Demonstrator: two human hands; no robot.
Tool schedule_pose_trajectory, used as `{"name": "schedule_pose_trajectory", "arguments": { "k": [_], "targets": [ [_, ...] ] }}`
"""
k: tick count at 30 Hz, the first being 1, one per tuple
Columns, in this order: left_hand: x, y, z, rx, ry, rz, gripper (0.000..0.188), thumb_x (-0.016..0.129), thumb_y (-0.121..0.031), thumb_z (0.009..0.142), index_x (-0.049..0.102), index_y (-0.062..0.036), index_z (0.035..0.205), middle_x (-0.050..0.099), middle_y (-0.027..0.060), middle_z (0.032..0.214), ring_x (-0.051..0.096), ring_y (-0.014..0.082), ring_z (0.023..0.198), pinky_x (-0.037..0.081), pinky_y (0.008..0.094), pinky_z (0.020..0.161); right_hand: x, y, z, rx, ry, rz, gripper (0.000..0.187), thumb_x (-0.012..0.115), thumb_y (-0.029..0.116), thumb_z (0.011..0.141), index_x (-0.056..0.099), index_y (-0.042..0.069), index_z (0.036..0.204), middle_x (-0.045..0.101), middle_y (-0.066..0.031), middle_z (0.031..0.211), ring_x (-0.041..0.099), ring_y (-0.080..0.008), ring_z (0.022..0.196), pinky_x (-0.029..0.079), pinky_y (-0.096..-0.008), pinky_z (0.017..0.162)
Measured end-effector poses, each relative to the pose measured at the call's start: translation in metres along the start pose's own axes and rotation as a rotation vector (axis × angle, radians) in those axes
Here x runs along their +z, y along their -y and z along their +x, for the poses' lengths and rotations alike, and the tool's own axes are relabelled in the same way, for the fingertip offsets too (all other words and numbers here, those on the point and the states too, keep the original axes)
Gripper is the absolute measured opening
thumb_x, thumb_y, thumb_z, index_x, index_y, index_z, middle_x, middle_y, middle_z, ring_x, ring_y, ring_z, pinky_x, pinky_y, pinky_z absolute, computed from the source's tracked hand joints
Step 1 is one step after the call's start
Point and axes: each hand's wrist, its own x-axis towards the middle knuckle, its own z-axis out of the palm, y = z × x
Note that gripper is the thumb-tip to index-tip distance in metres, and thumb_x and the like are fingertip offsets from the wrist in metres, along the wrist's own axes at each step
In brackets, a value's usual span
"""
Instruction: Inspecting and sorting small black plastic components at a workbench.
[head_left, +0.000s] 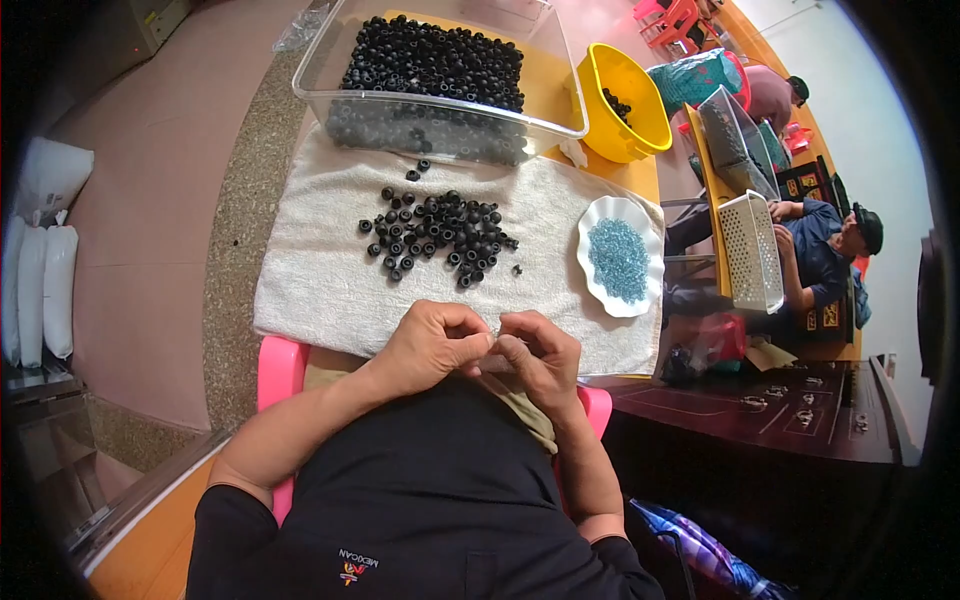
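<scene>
My left hand (432, 343) and my right hand (541, 357) meet over the near edge of a white towel (330, 290), fingertips pinched close together. Whatever lies between the fingertips is too small to make out. Beyond them a loose pile of small round black pieces with holes (437, 232) is spread on the towel. To the right of the pile stands a white scalloped dish (590, 291), filled with tiny clear-blue beads (618, 258).
At the back, a clear plastic bin (555, 126) holds many more black pieces. Beside it is a yellow tub (592, 85) with a few. On the right, a person (825, 245) sits by a white perforated basket (748, 260). White sacks (45, 290) stand at far left.
</scene>
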Motion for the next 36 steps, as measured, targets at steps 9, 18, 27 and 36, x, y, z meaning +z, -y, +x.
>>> {"name": "schedule_pose_trajectory", "arguments": {
  "k": [9, 18, 27, 36],
  "targets": [
    [-0.001, 0.004, 0.0, 0.115, 0.018, 0.062, 0.011, 0.066, -0.009, 0.091, 0.067, 0.0014, 0.091, 0.068, 0.0048, 0.078, 0.064, 0.0089, 0.066, 0.054, 0.0226, 0.06, -0.002, 0.01, 0.003, 0.316, 0.105, 0.279, 0.018, 0.063, 0.004, 0.094, 0.066, -0.005, 0.109, 0.068, -0.0079, 0.097, 0.065, -0.0116, 0.088, 0.054, -0.0247, 0.077],
    [0.0, 0.003, 0.0, 0.112, 0.016, 0.063, 0.01, 0.065, -0.008, 0.091, 0.067, 0.0016, 0.091, 0.067, 0.0043, 0.076, 0.064, 0.0087, 0.065, 0.053, 0.0225, 0.059, -0.003, -0.001, 0.002, 0.017, 0.039, 0.174, 0.013, 0.064, -0.004, 0.089, 0.063, -0.004, 0.103, 0.063, -0.0105, 0.1, 0.064, -0.0154, 0.088, 0.054, -0.0257, 0.075],
    [0.0, 0.0, -0.001, 0.079, 0.023, 0.04, 0.01, 0.064, -0.007, 0.091, 0.067, 0.0025, 0.093, 0.067, 0.0048, 0.077, 0.065, 0.0093, 0.065, 0.054, 0.0231, 0.06, -0.006, -0.004, 0.007, -0.263, 0.078, -0.044, 0.016, 0.065, -0.007, 0.086, 0.063, -0.001, 0.101, 0.063, -0.0118, 0.098, 0.062, -0.0162, 0.086, 0.051, -0.0263, 0.073],
    [-0.003, 0.002, 0.001, 0.092, 0.038, 0.074, 0.012, 0.064, -0.009, 0.092, 0.067, 0.0022, 0.092, 0.066, 0.0038, 0.075, 0.064, 0.0094, 0.065, 0.053, 0.0232, 0.059, -0.003, 0.007, 0.011, -0.31, 0.005, -0.189, 0.019, 0.068, -0.009, 0.08, 0.065, 0.002, 0.096, 0.065, -0.0103, 0.093, 0.065, -0.0213, 0.084, 0.052, -0.0302, 0.072]
  ]
}}
